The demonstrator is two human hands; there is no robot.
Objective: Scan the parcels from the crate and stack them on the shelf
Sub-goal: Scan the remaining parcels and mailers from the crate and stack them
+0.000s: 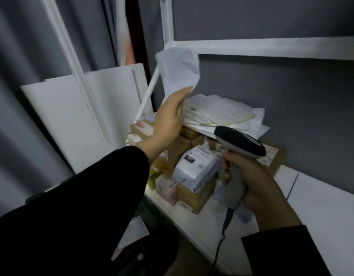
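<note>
Gripping a blurred white parcel (pixel 178 70), left hand (pixel 168 118); right hand (pixel 257 182) clenches scanner (pixel 239 144).

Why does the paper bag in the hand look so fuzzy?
In the head view, the white bag in the left hand is smeared by motion blur, the scanner in the right hand looks sharper, and the shelf posts bend from the wide lens.

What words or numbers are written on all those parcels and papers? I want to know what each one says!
None can be read for sure.
Grey plastic mailer bag: a dark patch with white characters, maybe numbers, too blurred; the small print beside it is blurred too.
Brown cardboard boxes: labels too small to read.
White crumpled paper parcel in the left hand: no readable print.
Stack of white envelopes: marks too faint.
</note>
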